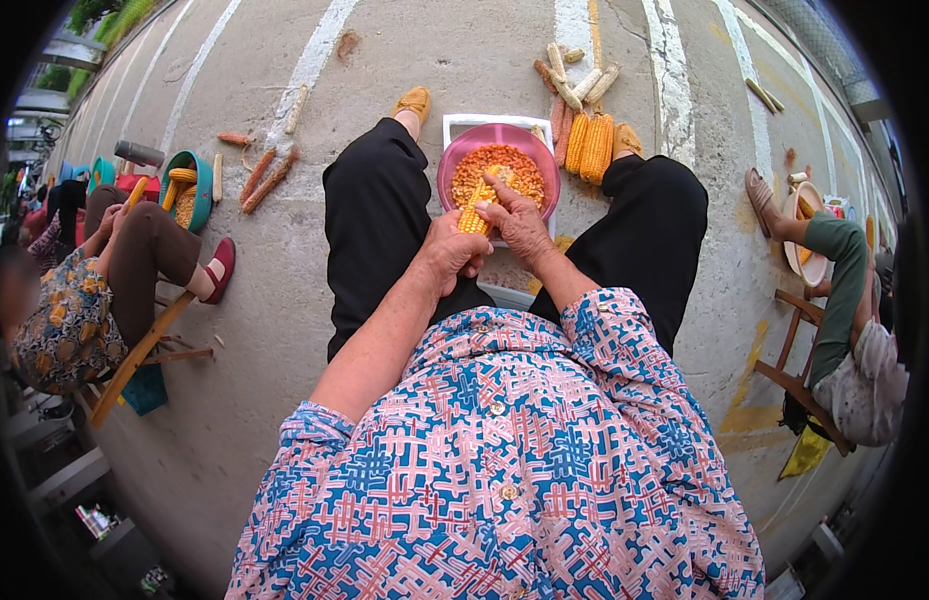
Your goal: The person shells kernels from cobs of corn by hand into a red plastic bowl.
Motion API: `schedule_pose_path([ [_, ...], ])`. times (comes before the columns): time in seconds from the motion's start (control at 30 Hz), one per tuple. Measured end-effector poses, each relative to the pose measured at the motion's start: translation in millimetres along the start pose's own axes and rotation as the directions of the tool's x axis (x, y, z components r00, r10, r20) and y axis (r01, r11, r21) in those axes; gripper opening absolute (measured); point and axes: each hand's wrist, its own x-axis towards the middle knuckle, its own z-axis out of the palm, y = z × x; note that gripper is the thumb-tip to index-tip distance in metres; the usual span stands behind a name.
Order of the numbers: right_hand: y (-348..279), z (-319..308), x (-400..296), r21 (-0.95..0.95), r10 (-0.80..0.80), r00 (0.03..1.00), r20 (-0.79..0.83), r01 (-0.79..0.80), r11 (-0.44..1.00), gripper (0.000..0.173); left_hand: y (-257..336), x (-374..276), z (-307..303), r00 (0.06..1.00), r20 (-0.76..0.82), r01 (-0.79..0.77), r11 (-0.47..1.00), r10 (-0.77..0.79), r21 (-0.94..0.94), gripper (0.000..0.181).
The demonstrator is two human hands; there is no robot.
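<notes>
A partly shelled yellow corn cob (473, 219) slants upward between my hands, above a pink plastic basin (444, 176). My left hand (451, 246) grips its lower end. Against the cob's right side lies my right hand (523, 226), its thumb on the kernel rows and its index finger reaching over the upper part. Orange and yellow loose kernels (535, 178) cover the bottom of the basin. The basin rests on a white frame or stool (457, 122) between my knees. My fingers hide part of the cob.
Unshelled corn ears (598, 146) lie by my right foot, beside bare cobs (565, 90). More stripped cobs (268, 178) are on the concrete at left. A seated person (145, 232) has a teal basin (201, 196); another seated person (839, 262) is at right by a pale basin (793, 247).
</notes>
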Motion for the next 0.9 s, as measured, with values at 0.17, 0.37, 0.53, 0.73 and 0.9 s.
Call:
schedule_pose_path([
  [0.17, 6, -2, 2, 0.058, -0.019, 1.0, 0.002, 0.019, 0.998, 0.056, -1, 0, 1, 1.0, -0.008, 0.009, 1.0, -0.009, 0.021, 0.036],
  [0.37, 1, -3, -1, 0.209, 0.082, 0.996, 0.03, -0.086, 0.974, 0.046, 4, -4, 1, 1.0, -0.007, 0.0, 1.0, 0.0, -0.001, 0.037],
  [0.53, 3, -9, 2, 0.291, 0.11, 0.991, 0.082, -0.129, 0.948, 0.042, 6, -7, 2, 1.0, -0.001, -0.022, 1.0, 0.022, -0.023, 0.037],
  [0.73, 1, -13, 5, 0.211, 0.141, 0.99, -0.021, -0.133, 0.968, 0.042, 4, -4, 2, 1.0, -0.012, -0.024, 1.0, 0.024, 0.001, 0.038],
  [0.9, 6, -15, 11, 0.192, 0.121, 0.99, -0.069, -0.106, 0.976, 0.052, 2, -2, 2, 0.999, -0.018, -0.029, 0.999, 0.029, 0.029, 0.04],
])
